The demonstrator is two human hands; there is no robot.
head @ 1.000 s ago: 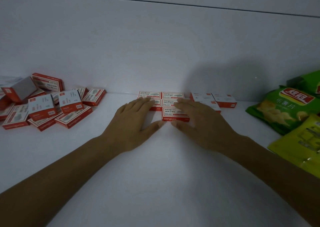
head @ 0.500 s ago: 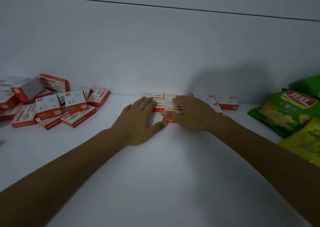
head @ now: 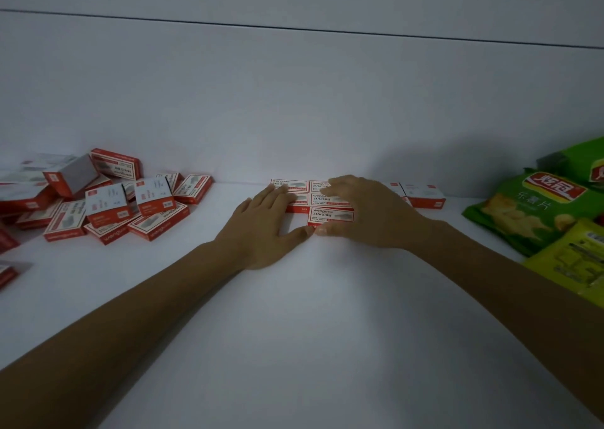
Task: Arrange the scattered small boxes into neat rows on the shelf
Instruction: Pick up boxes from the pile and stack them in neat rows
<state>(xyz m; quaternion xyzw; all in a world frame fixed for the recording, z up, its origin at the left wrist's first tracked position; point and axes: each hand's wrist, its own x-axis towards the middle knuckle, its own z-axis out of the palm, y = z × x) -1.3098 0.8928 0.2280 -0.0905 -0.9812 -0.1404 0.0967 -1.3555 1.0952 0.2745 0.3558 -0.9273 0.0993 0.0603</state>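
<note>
White shelf (head: 327, 330) fills the head view. At centre, the left hand (head: 264, 229) lies flat, fingers spread, on the arranged boxes (head: 291, 186); the right hand (head: 366, 212) loosely cups the front box (head: 330, 214), thumb at its near edge. Scattered boxes (head: 108, 199) pile at left.

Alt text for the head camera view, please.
Both hands, left hand and right hand, press flat on a small grid of red-and-white boxes at the shelf's back; loose boxes lie left, snack bags right.

Both hands flat: left hand (head: 261, 229) fingers on arranged boxes (head: 322, 199), right hand (head: 366, 212) thumb against front box (head: 330, 216).
</note>
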